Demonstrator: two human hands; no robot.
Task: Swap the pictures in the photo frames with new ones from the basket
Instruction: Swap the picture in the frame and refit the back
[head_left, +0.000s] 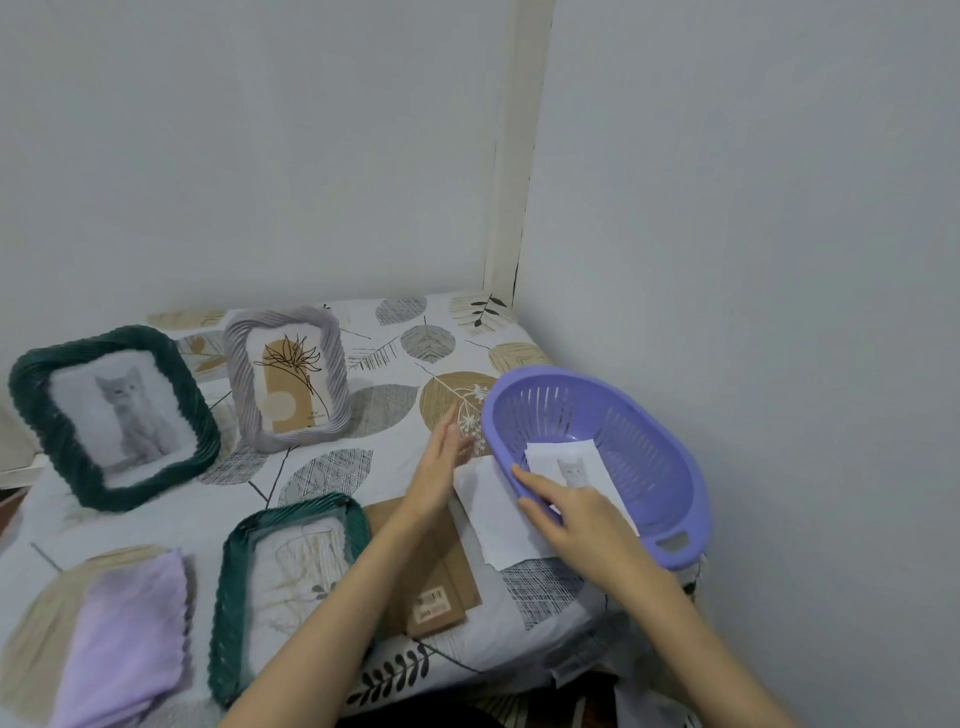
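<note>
Right of centre, inside the lilac slotted plastic basket (623, 441): white paper cat print (574, 465), long axis running from upper left to lower right, its near end under the right hand (566, 512). Right fingers extended, lying over the basket's near rim onto the print; a pinch cannot be told. Left hand (441, 462) farther off, flat, fingers straight, holding nothing, just left of the rim. A blank white sheet (491, 514) lies against the basket outside, over a brown card backing (441, 587). Lower left, a teal woven frame (291, 587) lies flat, probably the one awaiting the print; the rim is the only obstacle
</note>
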